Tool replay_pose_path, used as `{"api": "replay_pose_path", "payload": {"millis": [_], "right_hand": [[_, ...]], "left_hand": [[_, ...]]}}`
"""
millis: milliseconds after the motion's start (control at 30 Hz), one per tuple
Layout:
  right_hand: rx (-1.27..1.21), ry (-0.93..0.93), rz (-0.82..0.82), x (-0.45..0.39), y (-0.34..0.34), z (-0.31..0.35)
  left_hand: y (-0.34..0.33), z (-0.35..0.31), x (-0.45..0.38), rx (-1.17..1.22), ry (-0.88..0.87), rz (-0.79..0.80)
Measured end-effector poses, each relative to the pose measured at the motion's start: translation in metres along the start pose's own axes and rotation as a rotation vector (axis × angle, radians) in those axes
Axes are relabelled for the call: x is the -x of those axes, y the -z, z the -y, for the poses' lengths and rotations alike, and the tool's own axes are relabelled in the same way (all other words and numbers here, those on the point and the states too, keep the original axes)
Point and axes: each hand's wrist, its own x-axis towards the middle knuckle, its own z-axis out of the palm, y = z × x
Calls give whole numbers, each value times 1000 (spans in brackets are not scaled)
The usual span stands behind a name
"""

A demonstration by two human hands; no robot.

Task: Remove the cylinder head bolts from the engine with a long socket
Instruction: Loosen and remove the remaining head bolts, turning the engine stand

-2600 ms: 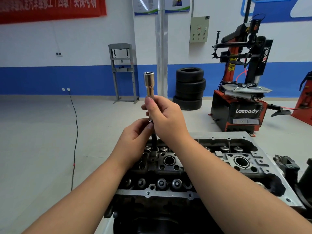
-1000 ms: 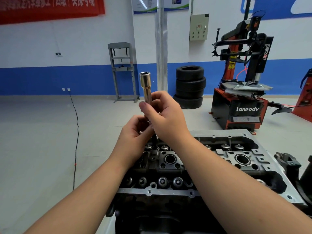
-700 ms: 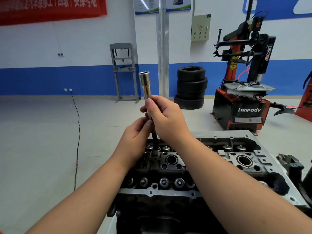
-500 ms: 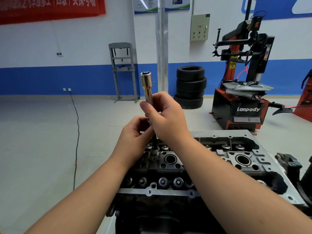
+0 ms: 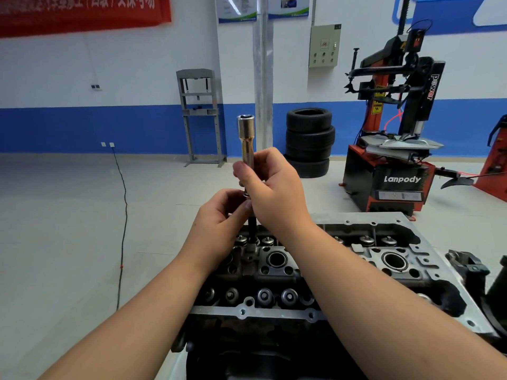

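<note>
Long socket (image 5: 246, 138) stands upright over the left end of the cylinder head (image 5: 323, 267), its dark shank running down into a bolt well there. Right hand (image 5: 274, 190) grips the socket mid-length, fingers wrapped round it. Left hand (image 5: 219, 226), just below the right and above the head, pinches the shank at the socket's lower end. Tyre stack (image 5: 309, 142) stands well behind the head.

Both bare forearms come up from the bottom corners and meet in the middle. Right hand (image 5: 274, 187) sits higher, back of the hand toward the camera, fingers and thumb curled round the upright long socket (image 5: 246, 141). Left hand (image 5: 219, 223) is tucked just under it, fingertips pinching the shaft right below, wrist bent a bit upward.
</note>
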Motion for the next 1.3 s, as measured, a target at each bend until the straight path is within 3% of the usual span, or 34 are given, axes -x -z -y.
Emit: {"api": "replay_pose_path", "payload": {"millis": [300,567,867,1033,1300], "right_hand": [[-69,-57,106,-1,-1,3],[6,-18,26,0,0,2],[-66,-13,83,2,-1,3],[18,36,-11,1,0,3],[-58,-33,79,2,0,5]], "left_hand": [[0,1,0,1,38,-3],[-2,0,1,22,39,3],[0,0,0,41,49,13],[-2,-1,0,27,39,21],[0,-2,0,16,61,28]]}}
